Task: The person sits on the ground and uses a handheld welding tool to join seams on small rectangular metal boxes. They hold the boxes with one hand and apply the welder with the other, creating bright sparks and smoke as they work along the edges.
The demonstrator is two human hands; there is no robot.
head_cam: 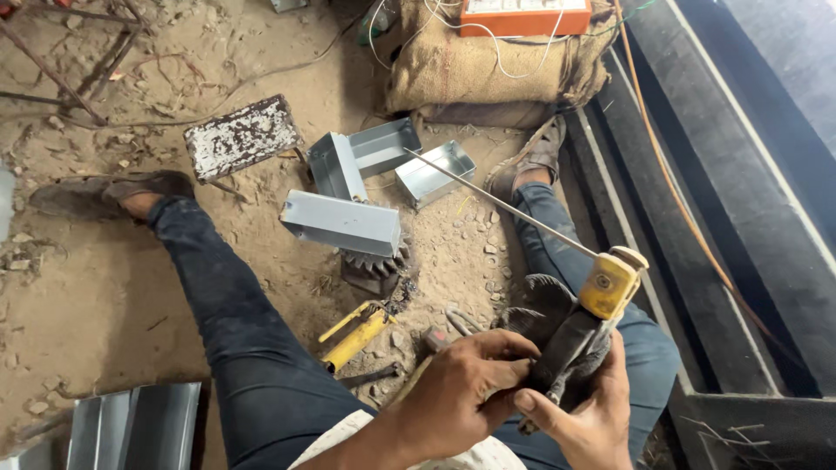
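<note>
I sit on the sandy ground [104, 296] with my legs spread. My right hand [588, 409] is closed around the dark handle of a yellow-headed electrode holder [610, 283], whose thin welding rod [501, 204] slants up and away to the left of my hands. My left hand [466, 387] is curled, fingers pinching a dark work glove [544, 305] that lies against the holder just above both hands (where glove ends and handle begins I cannot tell). Ahead of my hands, between my legs, lie open grey sheet-metal boxes [344, 222], the nearest resting on a toothed gear [376, 265]. Left of my left hand lies a yellow tool [355, 335].
</note>
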